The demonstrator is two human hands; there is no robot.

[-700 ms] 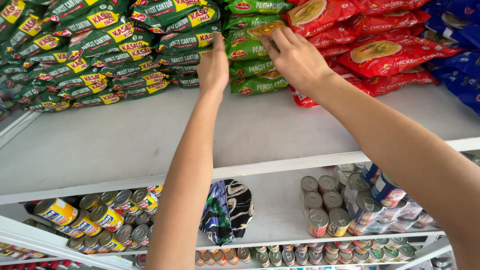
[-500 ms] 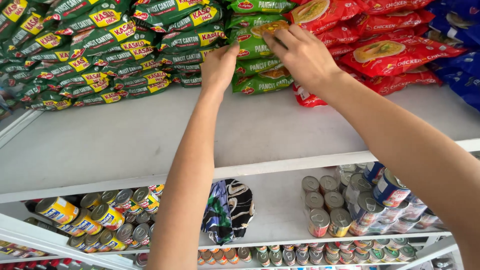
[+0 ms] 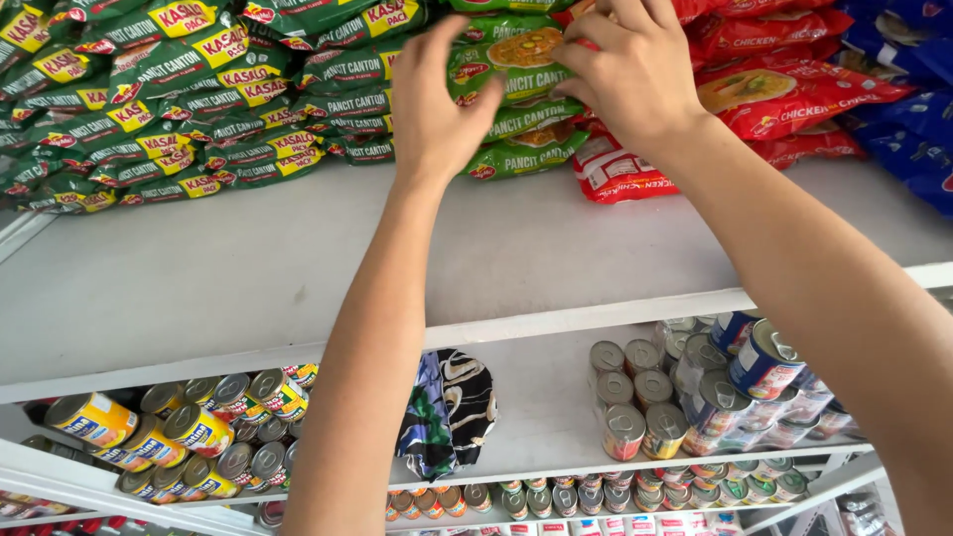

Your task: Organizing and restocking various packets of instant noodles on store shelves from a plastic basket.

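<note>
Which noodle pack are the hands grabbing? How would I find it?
Look at the white top shelf. Between dark green packs and red packs is a light green stack. It's the top pack, with both hands on it.

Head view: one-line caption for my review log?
Both hands, left and right, grasp a light green noodle packet stacked on a white shelf.

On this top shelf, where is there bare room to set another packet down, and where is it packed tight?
The white top shelf is bare along its front, from the dark green noodle packet stacks at the back left to the front edge. The back row is crowded: both hands, left hand and right hand, grip the light green noodle packets beside the red noodle packets.
</note>
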